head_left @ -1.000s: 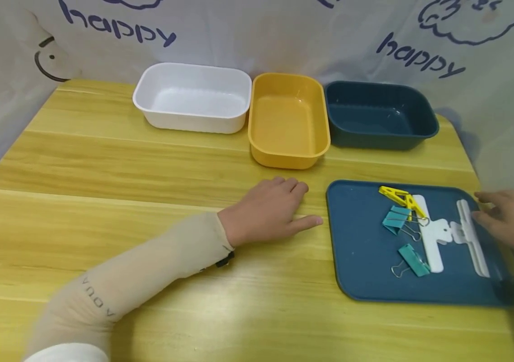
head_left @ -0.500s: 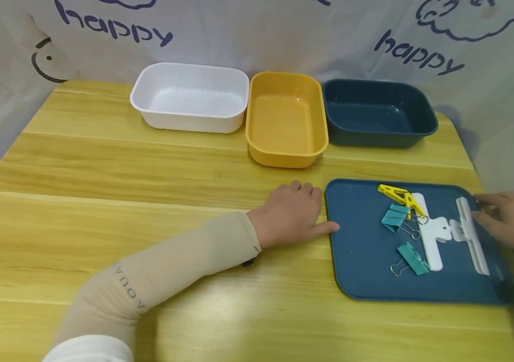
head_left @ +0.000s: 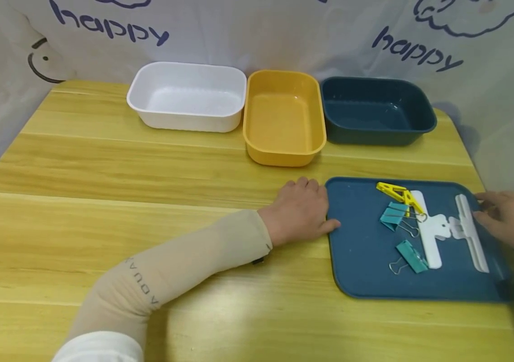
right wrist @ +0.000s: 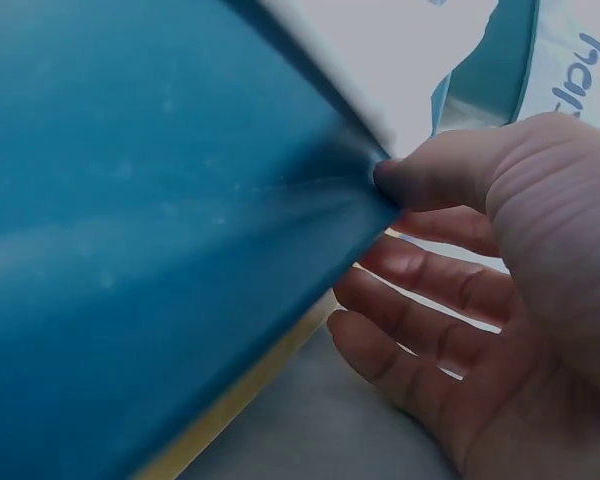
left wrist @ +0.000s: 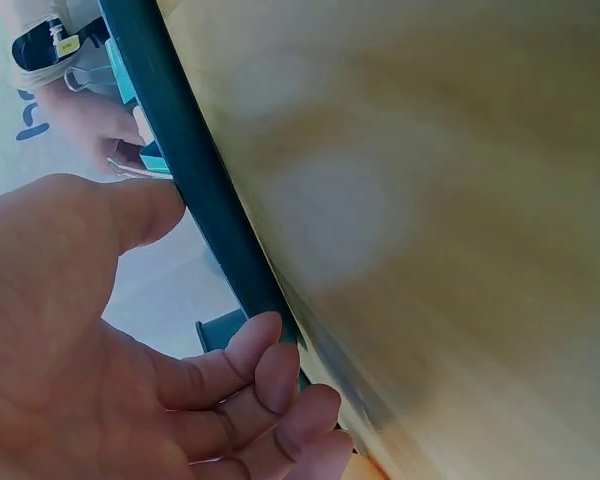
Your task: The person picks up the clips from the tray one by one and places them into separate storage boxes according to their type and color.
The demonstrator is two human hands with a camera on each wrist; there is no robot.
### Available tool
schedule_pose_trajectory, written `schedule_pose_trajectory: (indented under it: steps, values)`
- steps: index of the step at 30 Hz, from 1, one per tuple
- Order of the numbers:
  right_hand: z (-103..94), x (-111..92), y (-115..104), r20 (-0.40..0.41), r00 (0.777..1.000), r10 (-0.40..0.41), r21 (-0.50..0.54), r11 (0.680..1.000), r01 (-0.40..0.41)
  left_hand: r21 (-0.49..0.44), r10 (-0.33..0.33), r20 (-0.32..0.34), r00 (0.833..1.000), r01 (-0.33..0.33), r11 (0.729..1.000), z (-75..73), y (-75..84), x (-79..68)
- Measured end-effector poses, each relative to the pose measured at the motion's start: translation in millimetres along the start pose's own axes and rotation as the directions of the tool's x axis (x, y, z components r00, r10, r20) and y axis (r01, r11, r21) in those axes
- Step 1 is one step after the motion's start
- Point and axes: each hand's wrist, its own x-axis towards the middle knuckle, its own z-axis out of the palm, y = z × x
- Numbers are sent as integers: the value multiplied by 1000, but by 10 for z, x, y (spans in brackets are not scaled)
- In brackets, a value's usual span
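Observation:
A dark blue tray (head_left: 363, 269) lies at the right of the table, held at both short sides. My left hand (head_left: 302, 212) grips its left edge, thumb over the rim and fingertips against the outer side in the left wrist view. At the opposite edge my right hand (head_left: 512, 221) pinches the rim, with the thumb on top and fingers beneath in the right wrist view. On the tray lie a yellow clothespin (head_left: 392, 191), a teal binder clip (head_left: 393, 216), another teal binder clip (head_left: 412, 256), a white bag clip (head_left: 428, 234) and a second white bag clip (head_left: 471, 234).
Behind the tray stand a white bin (head_left: 186, 123), a yellow bin (head_left: 284, 158) and a dark blue bin (head_left: 376, 137), side by side. A printed cloth (head_left: 247, 30) hangs behind the wooden table (head_left: 103, 221) and along its right side.
My left hand has moved right across the table to the tray's left edge and taken hold of it. My right hand stays at the right edge. The clips lie as before.

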Motion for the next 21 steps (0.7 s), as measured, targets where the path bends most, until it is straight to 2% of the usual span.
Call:
schedule_pose_trajectory:
  steps: [3,8,16,21]
  values:
    - [-2,8,-10,-1,1000,-9,-28,1000,9,24,-11,33,999,11,1000,-14,21,22]
    - [-3,16,-32,-14,997,-70,-99,993,68,70,-19,100,995,12,997,-27,90,74]
    - [7,15,-77,-2,998,-56,-113,992,56,187,-20,70,997,7,982,-5,176,99]
    - [4,24,-90,-16,996,-91,-121,989,89,253,-21,70,997,3,968,-8,208,111]
